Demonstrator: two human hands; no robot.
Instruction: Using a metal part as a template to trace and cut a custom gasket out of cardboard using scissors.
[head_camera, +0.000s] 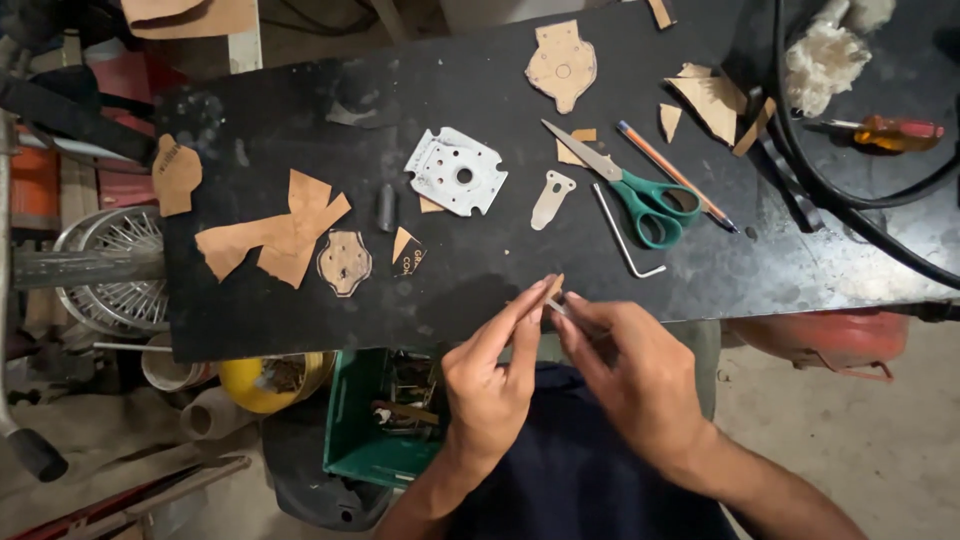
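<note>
Black and scuffed, the flat work surface (480, 290) fills the upper frame, strewn with tan cardboard offcuts, the largest a jagged brown cardboard cutout (275, 238) at left. Mid-surface lies a pale grey metal plate with notched corners and holes (456, 170), beside it a small grey keyhole-shaped metal tab (551, 198). Green-handled scissors (630, 188) rest to the right, with an orange pencil (677, 176) just beside them and a bent silver hex key (624, 238) below. Far right, thick black cables (850, 205) loop past an amber-handled screwdriver (890, 132) and a wad of white fluff (822, 62).

Down at the near edge, the left hand (490, 385) and right hand (640, 375) meet; the fingers of both are pinched narrow on a small tan cardboard sliver (553, 292), held just over the surface's front edge. A thin pale piece shows at the right fingertips, too small to identify.

Below the surface, on a dusty concrete floor (850, 440), a green plastic crate (365, 430) holds jumbled small tools, hard to make out. Left of it a yellow round tub (262, 385) carries brownish scraps, and a spoked chrome wheel (110, 265) sits beyond
</note>
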